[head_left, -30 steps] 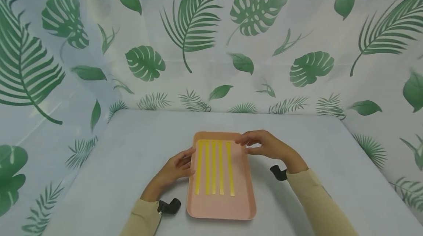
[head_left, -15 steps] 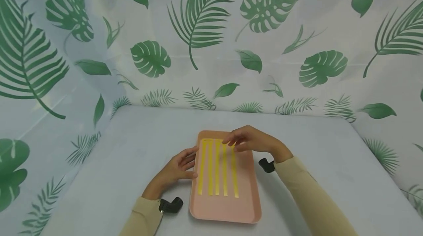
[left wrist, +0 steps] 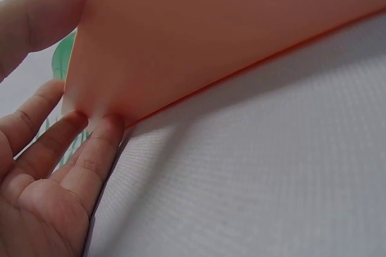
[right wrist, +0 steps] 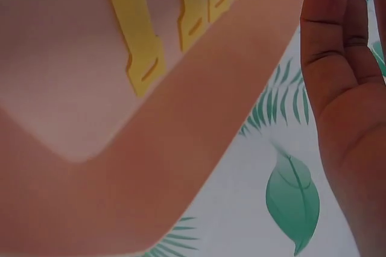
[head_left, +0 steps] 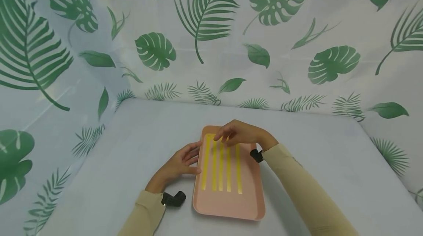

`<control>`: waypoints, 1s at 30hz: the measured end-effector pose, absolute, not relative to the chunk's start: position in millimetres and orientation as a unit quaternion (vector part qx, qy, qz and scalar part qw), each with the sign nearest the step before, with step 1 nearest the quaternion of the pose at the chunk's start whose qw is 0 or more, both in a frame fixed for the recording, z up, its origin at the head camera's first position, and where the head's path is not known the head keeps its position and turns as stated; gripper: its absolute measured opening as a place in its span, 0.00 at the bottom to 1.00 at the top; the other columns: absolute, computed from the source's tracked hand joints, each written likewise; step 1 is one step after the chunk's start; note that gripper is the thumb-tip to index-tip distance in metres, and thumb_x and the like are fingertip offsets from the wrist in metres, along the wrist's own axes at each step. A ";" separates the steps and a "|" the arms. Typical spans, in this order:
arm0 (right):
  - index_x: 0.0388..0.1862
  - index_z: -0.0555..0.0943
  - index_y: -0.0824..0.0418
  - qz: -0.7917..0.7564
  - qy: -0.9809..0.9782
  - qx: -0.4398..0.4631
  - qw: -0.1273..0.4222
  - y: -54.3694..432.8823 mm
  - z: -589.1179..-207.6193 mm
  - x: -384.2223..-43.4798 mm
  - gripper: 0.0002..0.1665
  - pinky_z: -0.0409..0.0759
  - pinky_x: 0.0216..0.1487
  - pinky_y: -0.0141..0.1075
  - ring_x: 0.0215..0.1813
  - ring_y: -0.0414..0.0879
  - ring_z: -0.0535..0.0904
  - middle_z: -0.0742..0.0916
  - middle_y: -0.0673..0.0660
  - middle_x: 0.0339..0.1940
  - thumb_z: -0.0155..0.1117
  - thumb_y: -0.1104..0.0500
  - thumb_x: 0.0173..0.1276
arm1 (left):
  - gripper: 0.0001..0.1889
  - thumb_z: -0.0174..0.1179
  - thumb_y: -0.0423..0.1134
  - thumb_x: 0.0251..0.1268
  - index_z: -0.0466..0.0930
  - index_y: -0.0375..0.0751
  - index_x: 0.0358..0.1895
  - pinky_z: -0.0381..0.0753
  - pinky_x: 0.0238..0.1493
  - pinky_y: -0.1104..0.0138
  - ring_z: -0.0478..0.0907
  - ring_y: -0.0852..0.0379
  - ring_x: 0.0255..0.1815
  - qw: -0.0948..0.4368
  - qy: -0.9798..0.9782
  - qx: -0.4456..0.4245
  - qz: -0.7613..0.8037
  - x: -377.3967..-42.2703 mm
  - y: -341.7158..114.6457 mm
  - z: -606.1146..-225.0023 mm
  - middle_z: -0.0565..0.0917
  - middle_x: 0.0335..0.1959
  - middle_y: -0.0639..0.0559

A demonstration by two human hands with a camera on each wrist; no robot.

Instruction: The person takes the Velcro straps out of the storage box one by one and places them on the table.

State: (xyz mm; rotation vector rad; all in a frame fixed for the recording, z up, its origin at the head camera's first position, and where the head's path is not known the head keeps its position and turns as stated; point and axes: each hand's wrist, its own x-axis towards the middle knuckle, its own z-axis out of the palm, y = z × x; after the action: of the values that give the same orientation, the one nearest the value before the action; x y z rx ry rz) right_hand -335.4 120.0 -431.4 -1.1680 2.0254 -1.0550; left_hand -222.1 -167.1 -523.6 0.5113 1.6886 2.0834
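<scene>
A pink rectangular tray (head_left: 228, 204) lies lengthwise before me. Several flat yellow strips (head_left: 228, 171) lie side by side in it; the right wrist view shows a slot in the end of one strip (right wrist: 140, 43). My left hand (head_left: 180, 162) rests against the tray's left side, its fingers extended. In the left wrist view its fingertips (left wrist: 108, 127) touch the outer wall of the tray (left wrist: 211, 34), with the thumb up at the rim. Over the tray's far end, my right hand (head_left: 242, 133) has loosely bent fingers, which overlap the strips' upper ends.
A white cloth (head_left: 138, 133) covers the table around the tray. Behind it hangs a white curtain (head_left: 228, 59) printed with green leaves. Each wrist carries a small black camera, such as the left one (head_left: 174, 199).
My right hand has moved left from the tray's right rim to over the strips. The left hand stays at the left side. The head view has shifted slightly.
</scene>
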 end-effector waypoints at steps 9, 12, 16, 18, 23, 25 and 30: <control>0.56 0.88 0.73 -0.368 0.749 -0.477 0.275 101.3 -438.0 -342.4 0.17 0.88 0.53 0.38 0.48 0.54 0.87 0.90 0.66 0.56 0.65 0.76 0.70 | 0.55 0.79 0.28 0.59 0.52 0.27 0.85 0.78 0.74 0.61 0.60 0.29 0.83 0.211 0.607 0.183 0.744 -224.4 -166.2 -521.6 0.56 0.85 0.27; 0.56 0.89 0.71 -0.353 0.756 -0.478 0.274 95.8 -441.0 -343.8 0.19 0.87 0.54 0.38 0.46 0.48 0.86 0.91 0.64 0.56 0.64 0.76 0.69 | 0.55 0.78 0.28 0.60 0.52 0.29 0.86 0.78 0.74 0.60 0.62 0.29 0.83 0.214 0.607 0.183 0.743 -225.0 -165.5 -522.1 0.57 0.85 0.27; 0.55 0.90 0.68 -0.325 0.762 -0.493 0.267 88.4 -446.7 -345.8 0.20 0.84 0.53 0.36 0.46 0.47 0.83 0.92 0.61 0.55 0.62 0.76 0.67 | 0.55 0.78 0.27 0.59 0.52 0.29 0.85 0.78 0.73 0.61 0.62 0.30 0.83 0.214 0.607 0.180 0.744 -225.0 -165.3 -522.4 0.58 0.85 0.28; 0.54 0.91 0.65 -0.314 0.766 -0.492 0.269 83.9 -448.3 -345.1 0.17 0.83 0.53 0.35 0.49 0.45 0.82 0.92 0.58 0.55 0.66 0.74 0.70 | 0.55 0.79 0.27 0.58 0.52 0.29 0.85 0.79 0.73 0.61 0.62 0.30 0.83 0.214 0.608 0.178 0.744 -224.3 -165.8 -521.4 0.58 0.85 0.28; 0.52 0.93 0.59 -0.307 0.782 -0.456 0.294 73.5 -452.5 -343.8 0.13 0.82 0.57 0.35 0.54 0.40 0.82 0.92 0.49 0.54 0.75 0.67 0.71 | 0.55 0.79 0.27 0.59 0.52 0.29 0.85 0.80 0.72 0.61 0.61 0.29 0.83 0.218 0.607 0.182 0.742 -222.6 -167.8 -519.2 0.57 0.85 0.27; 0.51 0.94 0.59 -0.303 0.785 -0.452 0.296 70.4 -455.0 -343.8 0.12 0.82 0.59 0.36 0.57 0.41 0.81 0.91 0.49 0.53 0.75 0.68 0.71 | 0.55 0.79 0.27 0.59 0.52 0.29 0.85 0.80 0.72 0.61 0.61 0.29 0.83 0.219 0.605 0.182 0.743 -222.8 -168.1 -520.0 0.57 0.85 0.27; 0.46 0.95 0.60 -0.285 0.796 -0.455 0.279 63.3 -460.0 -341.1 0.13 0.83 0.58 0.34 0.56 0.42 0.81 0.90 0.49 0.49 0.75 0.73 0.67 | 0.54 0.78 0.27 0.60 0.52 0.29 0.85 0.80 0.72 0.61 0.62 0.29 0.82 0.220 0.604 0.183 0.744 -222.9 -168.5 -521.9 0.57 0.85 0.27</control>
State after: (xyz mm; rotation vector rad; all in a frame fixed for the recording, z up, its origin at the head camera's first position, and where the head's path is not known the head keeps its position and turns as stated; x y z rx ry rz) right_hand -341.1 63.3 -460.0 -1.2206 2.1367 -0.7647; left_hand -222.9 -168.5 -521.9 0.5053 1.6699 2.0576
